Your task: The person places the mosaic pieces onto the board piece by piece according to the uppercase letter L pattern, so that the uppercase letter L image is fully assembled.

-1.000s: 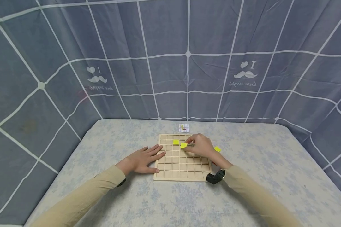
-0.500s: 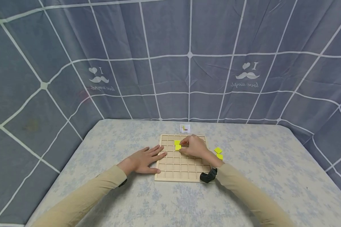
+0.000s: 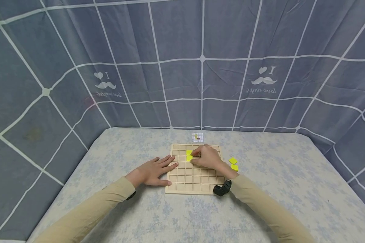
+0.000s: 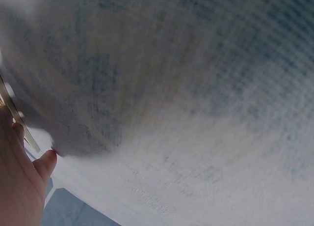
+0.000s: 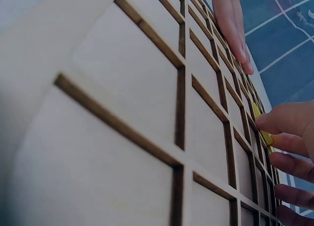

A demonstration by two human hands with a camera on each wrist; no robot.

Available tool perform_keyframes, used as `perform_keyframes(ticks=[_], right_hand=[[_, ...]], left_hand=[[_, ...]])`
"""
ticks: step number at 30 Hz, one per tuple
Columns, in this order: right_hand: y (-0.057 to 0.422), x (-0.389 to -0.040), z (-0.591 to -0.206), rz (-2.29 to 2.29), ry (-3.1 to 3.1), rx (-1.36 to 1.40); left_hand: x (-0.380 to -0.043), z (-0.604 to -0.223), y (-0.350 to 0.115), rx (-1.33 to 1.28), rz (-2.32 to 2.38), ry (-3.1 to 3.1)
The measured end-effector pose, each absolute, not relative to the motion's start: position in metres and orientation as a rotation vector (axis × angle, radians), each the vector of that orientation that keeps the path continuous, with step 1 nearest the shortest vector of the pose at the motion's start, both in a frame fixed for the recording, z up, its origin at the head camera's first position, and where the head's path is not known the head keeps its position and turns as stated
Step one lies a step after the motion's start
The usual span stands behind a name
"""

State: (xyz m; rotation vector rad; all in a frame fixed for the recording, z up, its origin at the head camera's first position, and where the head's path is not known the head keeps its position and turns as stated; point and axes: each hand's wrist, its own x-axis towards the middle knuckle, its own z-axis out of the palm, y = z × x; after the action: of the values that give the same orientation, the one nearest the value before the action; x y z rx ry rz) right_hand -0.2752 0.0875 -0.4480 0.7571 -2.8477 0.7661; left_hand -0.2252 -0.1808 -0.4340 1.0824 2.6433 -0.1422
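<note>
A wooden grid board [image 3: 197,182] lies on the cloth in the head view. My right hand [image 3: 208,158] reaches over its upper half, thumb and fingertips pinching a square yellow tile [image 3: 189,158] at a grid cell. Directly above that, another yellow tile [image 3: 189,152] sits in its own cell. In the right wrist view the thumb and index fingertip meet at a yellow edge [image 5: 265,135]. With fingers spread, my left hand [image 3: 152,171] rests at the board's left edge, fingertips on its rim; the left wrist view shows only part of that hand [image 4: 22,172].
Two loose yellow tiles, one [image 3: 233,160] behind the other [image 3: 234,167], lie to the right of the board. Behind the board is a small printed grid card [image 3: 197,137] with coloured marks. A grey-blue curtain [image 3: 182,81] hangs behind the floral-clothed table [image 3: 182,219].
My right hand has carried the yellow tile left and down to the cell below the other tile. Over the last half second it has barely moved. My left hand stays in place.
</note>
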Motion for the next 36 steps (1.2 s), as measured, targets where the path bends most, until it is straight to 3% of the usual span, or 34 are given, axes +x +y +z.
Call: perform_keyframes(ticks=[23,36], right_hand=[[0.088,-0.275,-0.449,0.795,-2.844,0.747],[0.126,-0.269,-0.426,0.788,-2.829,0.626]], left_hand=[[-0.224,-0.434,-0.18,1.092,-0.147,2.656],[-0.223,-0.431,-0.179,1.09,-0.136,2.643]])
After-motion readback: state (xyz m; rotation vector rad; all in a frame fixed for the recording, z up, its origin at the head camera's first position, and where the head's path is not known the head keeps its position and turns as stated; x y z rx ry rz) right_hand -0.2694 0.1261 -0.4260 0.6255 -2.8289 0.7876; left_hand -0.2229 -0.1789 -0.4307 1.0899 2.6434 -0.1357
